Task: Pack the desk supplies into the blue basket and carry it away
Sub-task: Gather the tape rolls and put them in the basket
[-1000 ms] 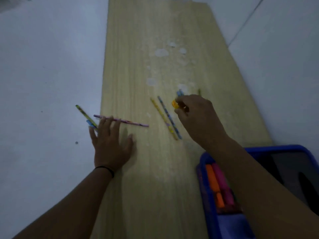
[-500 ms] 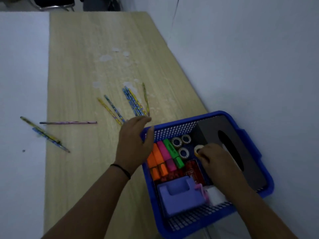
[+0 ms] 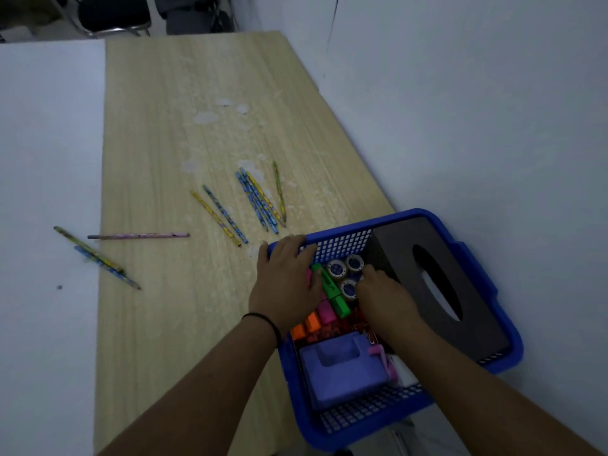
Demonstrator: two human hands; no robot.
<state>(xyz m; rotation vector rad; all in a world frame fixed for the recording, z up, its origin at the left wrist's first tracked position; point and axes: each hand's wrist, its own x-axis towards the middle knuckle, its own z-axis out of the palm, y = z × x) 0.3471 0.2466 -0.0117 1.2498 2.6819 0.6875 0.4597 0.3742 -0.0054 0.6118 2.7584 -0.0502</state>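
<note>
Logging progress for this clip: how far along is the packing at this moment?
Partly done. The blue basket already holds highlighters, tape rolls, a purple dispenser and a dark tissue box. In hand: the left hand rests on the rim; the right hand reaches among the rolls, its grip hidden. Left: the pencils on the desk, then carrying.

Perforated plastic basket [image 3: 342, 245] on matt wood-grain desk [image 3: 171, 133].

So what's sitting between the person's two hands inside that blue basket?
In the head view, a green highlighter and small tape rolls lie between the left hand and right hand, within the blue basket.
</note>
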